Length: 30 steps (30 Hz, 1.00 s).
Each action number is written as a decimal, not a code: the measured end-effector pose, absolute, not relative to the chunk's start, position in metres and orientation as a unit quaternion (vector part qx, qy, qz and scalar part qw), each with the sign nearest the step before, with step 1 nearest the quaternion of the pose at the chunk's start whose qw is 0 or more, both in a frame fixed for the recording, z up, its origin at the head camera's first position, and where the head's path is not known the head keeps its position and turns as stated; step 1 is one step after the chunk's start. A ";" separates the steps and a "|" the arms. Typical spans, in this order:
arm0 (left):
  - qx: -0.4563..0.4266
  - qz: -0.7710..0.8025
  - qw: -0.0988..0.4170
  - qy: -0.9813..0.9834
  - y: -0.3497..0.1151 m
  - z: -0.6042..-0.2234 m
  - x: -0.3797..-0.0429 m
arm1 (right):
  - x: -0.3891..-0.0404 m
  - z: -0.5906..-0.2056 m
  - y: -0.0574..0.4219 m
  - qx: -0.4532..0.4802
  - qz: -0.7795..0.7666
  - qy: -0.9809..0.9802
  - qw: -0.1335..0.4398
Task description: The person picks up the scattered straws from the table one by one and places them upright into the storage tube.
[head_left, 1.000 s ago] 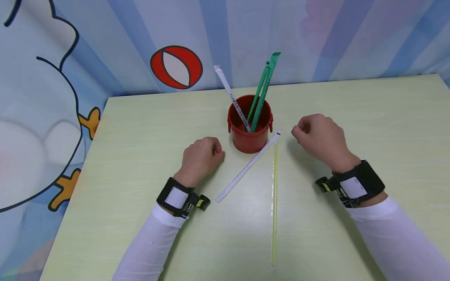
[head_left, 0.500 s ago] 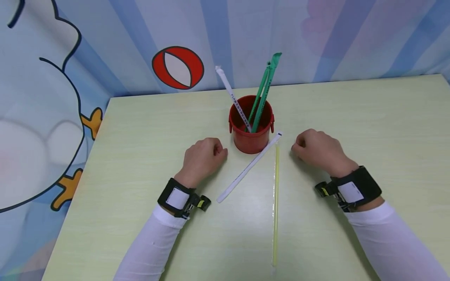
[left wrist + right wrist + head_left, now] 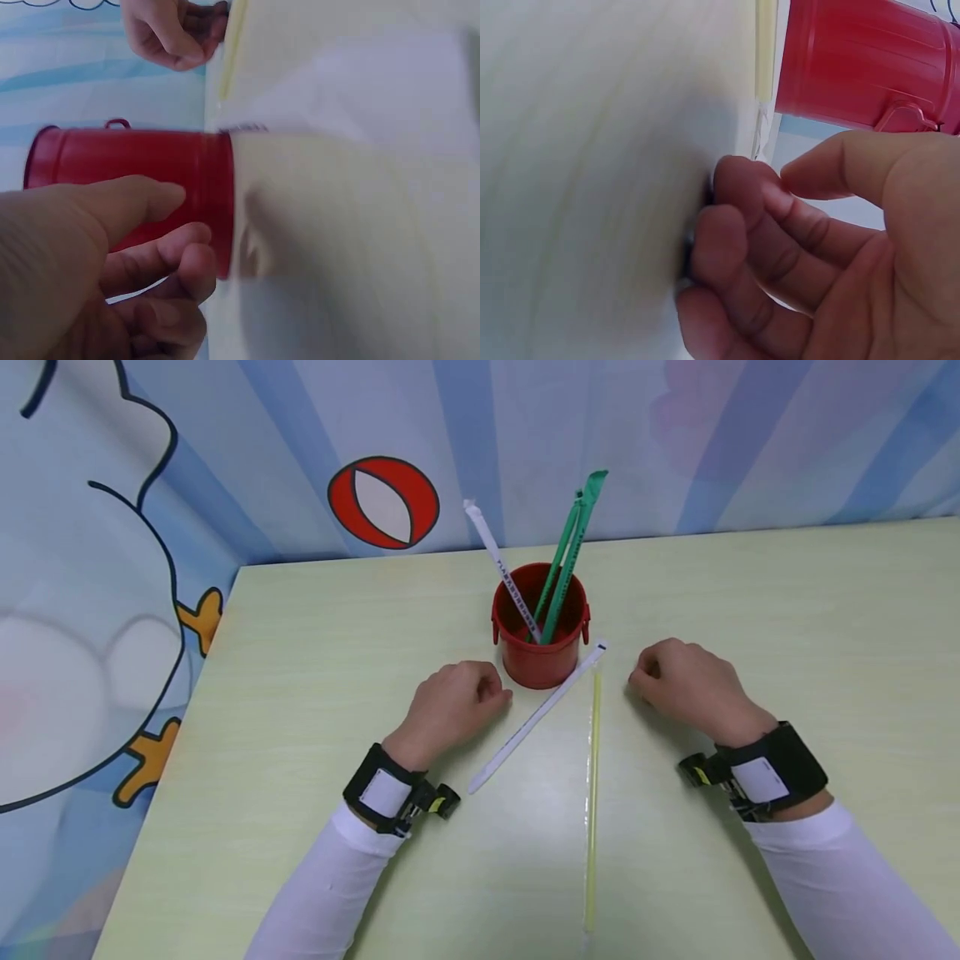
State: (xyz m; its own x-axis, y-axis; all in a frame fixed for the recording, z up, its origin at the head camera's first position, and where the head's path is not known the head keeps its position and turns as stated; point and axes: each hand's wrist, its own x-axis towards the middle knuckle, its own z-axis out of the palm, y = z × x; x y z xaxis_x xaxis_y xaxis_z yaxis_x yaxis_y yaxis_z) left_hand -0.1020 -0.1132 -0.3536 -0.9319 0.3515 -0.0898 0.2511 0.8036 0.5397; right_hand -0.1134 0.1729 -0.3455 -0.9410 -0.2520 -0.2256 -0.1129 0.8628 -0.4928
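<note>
A small red bucket (image 3: 542, 660) stands on the table, holding a white paper-wrapped straw (image 3: 501, 564) and two green-wrapped straws (image 3: 573, 547). In front of it, another white-wrapped straw (image 3: 528, 727) lies slantwise, its far end close to the bucket's base. A yellow straw (image 3: 592, 810) in a clear sleeve lies lengthwise to the right. My left hand (image 3: 452, 706) is just left of the bucket, fingers loosely bent, with a gap between thumb and forefinger in the left wrist view. Right of the yellow straw, my right hand (image 3: 693, 689) rests low over the table, loosely curled and holding nothing.
The pale wooden table (image 3: 315, 635) ends at the back against a blue striped cloth (image 3: 255, 460) printed with a red-and-white ball. Cartoon-printed cloth also borders the left edge. Each wrist wears a black strap (image 3: 776, 768) with a small camera.
My right hand has come down toward the table and nearer to me. My left hand has shifted a little right, toward the bucket. The straws and bucket have stayed in place.
</note>
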 end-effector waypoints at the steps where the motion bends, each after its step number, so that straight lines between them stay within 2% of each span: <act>1: 0.165 0.271 0.101 0.943 -0.111 -0.352 -0.100 | -0.113 -0.346 0.173 -0.096 -0.244 0.955 0.141; 8: 0.193 0.246 0.152 0.938 -0.100 -0.346 -0.089 | -0.112 -0.346 0.173 -0.094 -0.247 0.954 0.143; 30: 0.181 0.212 0.141 0.950 -0.088 -0.355 -0.081 | -0.111 -0.347 0.174 -0.099 -0.257 0.952 0.131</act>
State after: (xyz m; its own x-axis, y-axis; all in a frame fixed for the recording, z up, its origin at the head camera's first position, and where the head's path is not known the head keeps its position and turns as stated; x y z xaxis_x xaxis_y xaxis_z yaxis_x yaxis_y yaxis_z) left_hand -0.0813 -0.0885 -0.3553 -0.8944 0.4042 -0.1917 0.2840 0.8441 0.4547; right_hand -0.1111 0.1742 -0.3473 -0.9462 -0.2550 -0.1992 -0.1204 0.8488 -0.5149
